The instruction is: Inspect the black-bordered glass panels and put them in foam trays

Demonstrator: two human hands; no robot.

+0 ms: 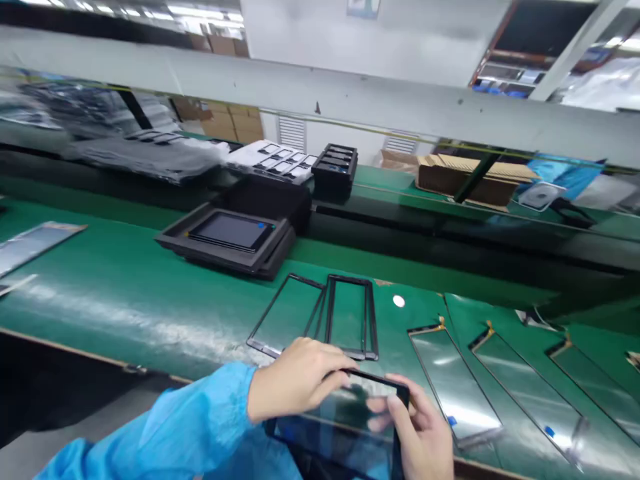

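Note:
A dark glossy screen panel (pixel 345 427) is held low in front of me, over the near edge of the green belt (pixel 125 293). My left hand (pixel 295 380), in a light blue sleeve, is closed over its top left edge. My right hand (pixel 425 433) grips its right end, thumb on the upper corner. Just beyond the hands, two thin black frames (pixel 350 317) lie flat on the belt.
Several shiny panels (pixel 453 383) lie in a row on the belt to the right. A stack of black trays with a screen on top (pixel 227 237) sits ahead on the left. More trays (pixel 335 170) and cardboard boxes (pixel 470 177) stand on the far bench.

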